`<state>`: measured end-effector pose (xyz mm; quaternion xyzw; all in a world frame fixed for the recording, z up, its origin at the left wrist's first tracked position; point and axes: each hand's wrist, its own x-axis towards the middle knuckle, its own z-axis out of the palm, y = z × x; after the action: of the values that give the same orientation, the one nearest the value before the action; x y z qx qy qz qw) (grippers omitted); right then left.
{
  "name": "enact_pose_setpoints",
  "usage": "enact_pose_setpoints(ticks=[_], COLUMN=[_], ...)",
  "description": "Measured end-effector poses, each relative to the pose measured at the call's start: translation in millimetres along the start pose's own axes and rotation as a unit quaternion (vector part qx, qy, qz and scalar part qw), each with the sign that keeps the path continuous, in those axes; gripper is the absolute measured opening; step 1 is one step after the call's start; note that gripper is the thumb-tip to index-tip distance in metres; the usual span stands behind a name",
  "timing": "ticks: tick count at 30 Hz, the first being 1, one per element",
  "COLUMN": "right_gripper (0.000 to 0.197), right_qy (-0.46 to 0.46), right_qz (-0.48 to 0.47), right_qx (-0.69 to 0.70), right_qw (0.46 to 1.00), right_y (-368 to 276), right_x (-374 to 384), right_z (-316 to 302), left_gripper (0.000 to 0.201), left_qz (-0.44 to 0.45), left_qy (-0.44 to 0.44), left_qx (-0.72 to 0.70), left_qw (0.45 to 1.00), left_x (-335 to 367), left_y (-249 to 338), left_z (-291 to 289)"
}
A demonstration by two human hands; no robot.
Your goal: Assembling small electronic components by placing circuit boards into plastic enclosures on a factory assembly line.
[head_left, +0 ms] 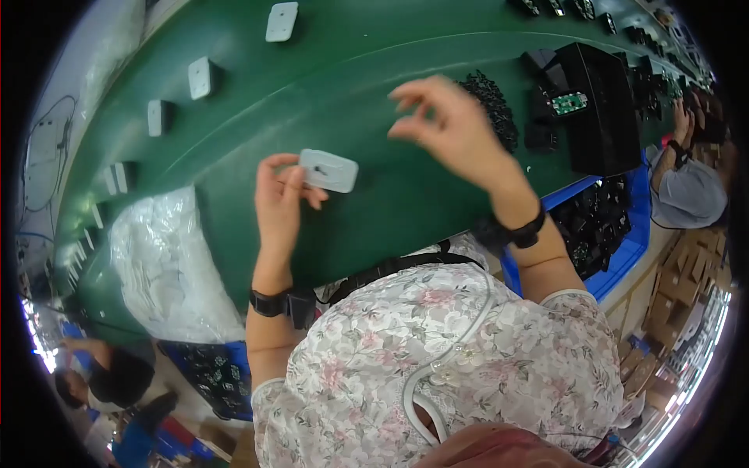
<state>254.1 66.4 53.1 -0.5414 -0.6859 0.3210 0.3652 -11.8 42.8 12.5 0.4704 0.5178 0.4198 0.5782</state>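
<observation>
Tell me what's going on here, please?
A person's left hand is holding a white piece over a green table. The right hand is raised beside a pile of small black parts, thumb and fingers apart, with nothing visible between them. More white pieces and a clear plastic bag lie to the left.

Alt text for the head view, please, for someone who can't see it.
The left hand holds a white plastic piece over a green worktable while the right hand hovers open. A clear plastic bag lies at left, a pile of small black parts at right.
</observation>
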Motion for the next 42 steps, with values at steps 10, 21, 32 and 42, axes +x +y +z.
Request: enact_pose_setpoints(ticks=[10,21,32,42], right_gripper=[0.066,0.032,0.028,0.028], right_qy=[-0.135,-0.083,-0.045,-0.121], right_qz=[0.178,-0.05,-0.025,-0.232], right_qx=[-0.674,0.135,-0.246,-0.109], right_qw=[0.704,0.986,0.968,0.959], right_y=[101.7,54.8,1.9,-22.7], right_x=[52.3,69.6,51.5,34.6], right_z=[-150.7,-58.9,26.8,59.6], left_gripper=[0.017,0.066,0.058,0.054], left_qz=[0.095,0.225,0.297,0.261], left_qy=[0.072,0.127,0.087,0.07], left_qx=[0.378,0.59,0.449,0.252], left_qw=[0.918,0.765,0.838,0.929], left_x=[46.5,12.6,8.5,7.7], left_y=[8.7,-3.0,-8.8,-2.4], left_z=[-21.0,14.7,1.8,-17.4])
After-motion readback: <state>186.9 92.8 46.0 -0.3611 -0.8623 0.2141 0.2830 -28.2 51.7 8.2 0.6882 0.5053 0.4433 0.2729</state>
